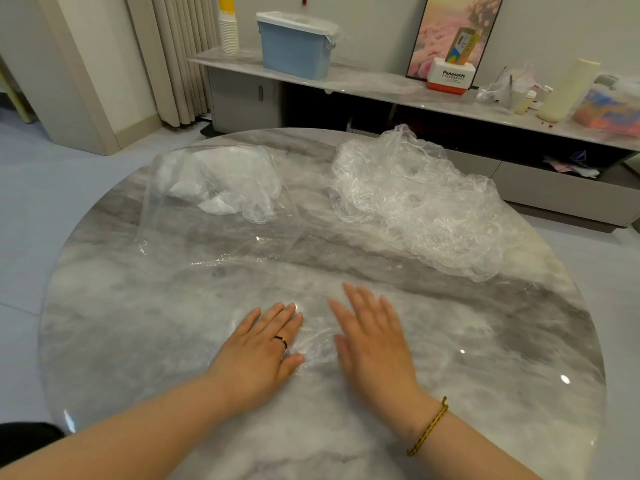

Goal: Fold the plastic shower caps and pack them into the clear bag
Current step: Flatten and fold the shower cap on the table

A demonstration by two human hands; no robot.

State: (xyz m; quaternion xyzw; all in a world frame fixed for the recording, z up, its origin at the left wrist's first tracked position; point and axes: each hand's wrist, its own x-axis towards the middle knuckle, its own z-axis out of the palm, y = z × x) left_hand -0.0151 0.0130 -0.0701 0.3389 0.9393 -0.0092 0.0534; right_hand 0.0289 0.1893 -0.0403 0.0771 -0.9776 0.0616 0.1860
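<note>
Left hand [263,344] and right hand [374,337] lie flat, fingers straight, gripping nothing, pressing a shower cap [317,342] on the bench [485,341]. Best to smooth air outward before creasing; clear bag [166,216] waits beyond, left of the loose caps [422,202].

The round table [138,323] is grey-veined marble, polished and glossy (light spots glint near its edge). The heap of shower caps [422,202] is thin, crinkled clear plastic. The clear bag [194,216] is smoother, shiny film holding whitish folded plastic.
</note>
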